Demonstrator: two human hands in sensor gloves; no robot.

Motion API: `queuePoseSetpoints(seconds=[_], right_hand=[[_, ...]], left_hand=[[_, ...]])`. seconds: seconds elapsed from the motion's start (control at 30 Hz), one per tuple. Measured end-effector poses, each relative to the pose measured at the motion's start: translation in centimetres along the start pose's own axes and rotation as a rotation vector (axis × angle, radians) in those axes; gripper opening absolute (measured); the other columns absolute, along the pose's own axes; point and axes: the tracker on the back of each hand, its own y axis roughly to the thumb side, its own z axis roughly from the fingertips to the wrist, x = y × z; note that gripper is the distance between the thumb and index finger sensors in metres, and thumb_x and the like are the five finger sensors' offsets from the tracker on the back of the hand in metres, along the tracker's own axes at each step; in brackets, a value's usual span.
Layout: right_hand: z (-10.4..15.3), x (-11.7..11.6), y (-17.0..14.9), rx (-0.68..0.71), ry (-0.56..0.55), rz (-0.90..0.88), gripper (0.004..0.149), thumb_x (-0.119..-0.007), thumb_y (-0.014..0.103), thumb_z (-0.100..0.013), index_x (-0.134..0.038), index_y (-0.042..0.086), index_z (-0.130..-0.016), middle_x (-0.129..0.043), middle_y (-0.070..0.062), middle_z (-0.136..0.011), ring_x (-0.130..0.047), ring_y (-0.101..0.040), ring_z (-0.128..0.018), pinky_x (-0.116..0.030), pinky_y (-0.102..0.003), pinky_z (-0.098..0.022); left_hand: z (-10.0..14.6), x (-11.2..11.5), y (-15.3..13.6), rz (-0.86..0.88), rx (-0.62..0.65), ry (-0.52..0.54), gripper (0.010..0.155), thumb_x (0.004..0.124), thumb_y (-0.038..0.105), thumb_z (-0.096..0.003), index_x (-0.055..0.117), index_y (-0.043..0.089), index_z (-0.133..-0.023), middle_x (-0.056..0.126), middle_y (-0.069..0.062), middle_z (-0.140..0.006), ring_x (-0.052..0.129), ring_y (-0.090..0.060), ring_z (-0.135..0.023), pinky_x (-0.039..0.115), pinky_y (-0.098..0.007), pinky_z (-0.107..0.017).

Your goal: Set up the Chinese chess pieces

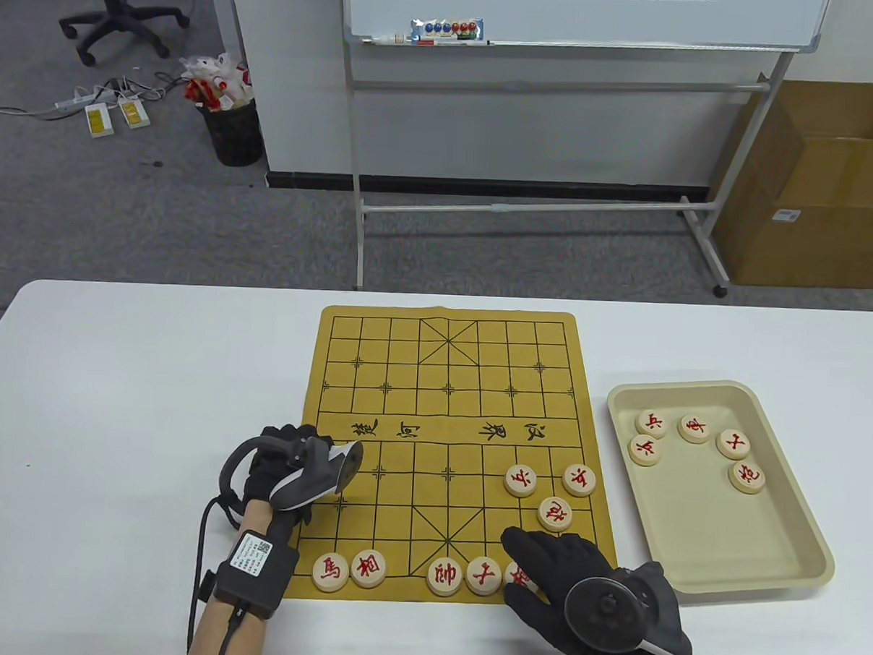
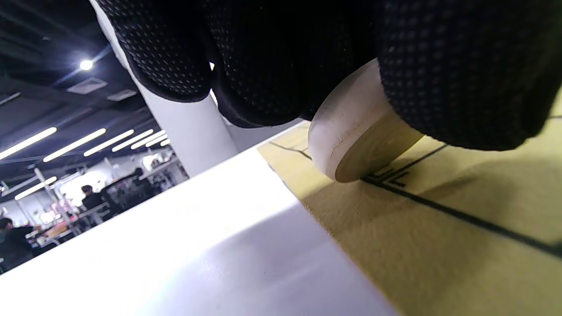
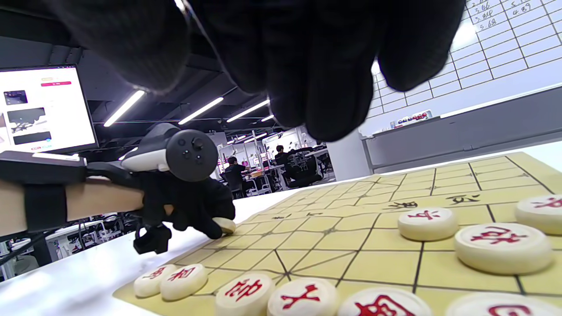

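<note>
On the desk (image 1: 115,400) lies one yellow board (image 1: 448,386) with one beige tray (image 1: 795,560) at its three o'clock. Five red-lettered pieces sit in the tray (image 1: 692,428). On the board, three pieces cluster at its four o'clock (image 1: 553,513) and five line its near edge (image 1: 369,568), one partly hidden. The left hand (image 1: 286,466) pinches one more piece (image 2: 351,140) tilted at the board's eight o'clock edge. The right hand (image 1: 549,571) hovers with its fingers spread and relaxed, holding nothing.

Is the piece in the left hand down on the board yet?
Touching. The left wrist view shows the tilted piece, pinched by the left hand, resting its lower edge on the board.
</note>
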Motion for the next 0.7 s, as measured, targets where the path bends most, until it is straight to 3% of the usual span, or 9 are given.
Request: queuePoseSetpoints(seconds=[0.17, 0.3, 0.4, 0.5, 0.7], right_hand=[[0.0, 0.2, -0.4, -0.016, -0.015, -0.006, 0.07, -0.076, 0.049, -0.047, -0.068, 0.01, -0.105, -0.086, -0.018, -0.095, -0.096, -0.035, -0.074, -0.069, -0.059, -0.067], [-0.1, 0.4, -0.7, -0.028, -0.036, -0.014, 0.07, -0.076, 0.049, -0.047, -0.068, 0.011, -0.105, -0.086, -0.018, -0.095, -0.096, -0.035, -0.074, -0.069, -0.059, -0.067], [-0.1, 0.5, -1.1, -0.042, -0.038, -0.014, 0.07, -0.076, 0.049, -0.047, -0.068, 0.011, -0.105, -0.086, -0.018, -0.095, -0.096, -0.035, -0.074, -0.069, -0.059, -0.067], [-0.2, 0.5, -1.3, -0.056, -0.042, -0.009, 0.07, -0.076, 0.049, -0.047, -0.067, 0.011, -0.105, -0.085, -0.018, -0.096, -0.095, -0.036, -0.075, -0.068, -0.059, -0.067], [-0.2, 0.4, -1.4, -0.078, -0.056, -0.01, 0.072, -0.076, 0.05, -0.047, -0.065, 0.012, -0.107, -0.078, -0.02, -0.102, -0.09, -0.039, -0.083, -0.066, -0.06, -0.068]], left_hand=[[0.3, 0.3, 0.1, 0.034, -0.004, -0.073, 0.06, 0.089, 0.054, -0.0208, 0.077, 0.039, -0.077, 0.091, 0.013, -0.077, 0.099, -0.008, -0.066, 0.081, -0.044, -0.068], [0.3, -0.1, -0.3, 0.025, 0.002, -0.173, 0.053, 0.082, 0.052, -0.0297, 0.077, 0.043, -0.082, 0.089, 0.013, -0.088, 0.096, -0.011, -0.079, 0.078, -0.046, -0.07], [0.8, -2.2, -0.8, 0.069, -0.022, -0.091, 0.058, 0.079, 0.053, -0.0315, 0.074, 0.041, -0.088, 0.084, 0.012, -0.094, 0.093, -0.013, -0.085, 0.076, -0.047, -0.071], [2.0, -5.5, -1.0, 0.239, -0.006, -0.02, 0.066, 0.077, 0.055, -0.0327, 0.067, 0.037, -0.096, 0.077, 0.008, -0.102, 0.086, -0.018, -0.093, 0.073, -0.049, -0.072], [6.9, -10.8, 1.8, 0.513, 0.122, 0.133, 0.073, 0.072, 0.057, -0.036, 0.058, 0.032, -0.103, 0.063, 0.002, -0.112, 0.069, -0.026, -0.105, 0.064, -0.055, -0.076]])
